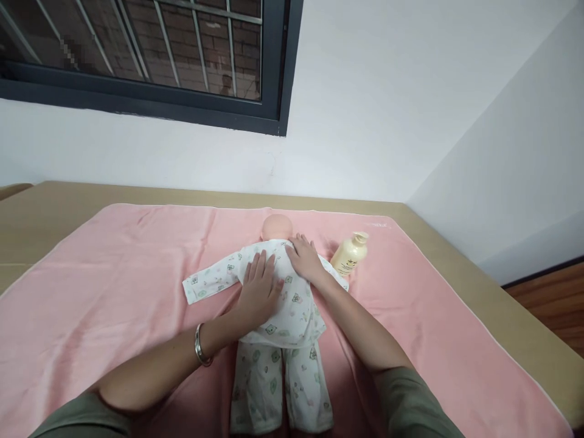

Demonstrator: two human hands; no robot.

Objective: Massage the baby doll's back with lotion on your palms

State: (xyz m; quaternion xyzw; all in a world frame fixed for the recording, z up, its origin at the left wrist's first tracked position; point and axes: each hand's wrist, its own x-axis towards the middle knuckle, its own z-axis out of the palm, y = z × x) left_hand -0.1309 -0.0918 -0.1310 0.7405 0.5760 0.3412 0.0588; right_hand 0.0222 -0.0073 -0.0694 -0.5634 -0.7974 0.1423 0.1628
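Observation:
A baby doll (276, 227) lies face down on a pink towel (114, 286), dressed in a white printed top (292, 304) and matching trousers (278, 389). My left hand (259, 285) rests flat on the doll's back, fingers stretched out, a metal bracelet on its wrist. My right hand (305, 257) lies flat on the doll's upper back near the right shoulder, fingers also spread. Neither hand holds anything. The doll's left sleeve sticks out sideways; its right sleeve is mostly hidden under my right arm.
A cream lotion bottle (349, 254) stands tilted on the towel just right of the doll's shoulder. The towel covers a tan table (456, 255) set against a white wall, with a dark-framed barred window (150, 61) above. Wooden floor (552, 304) shows at right.

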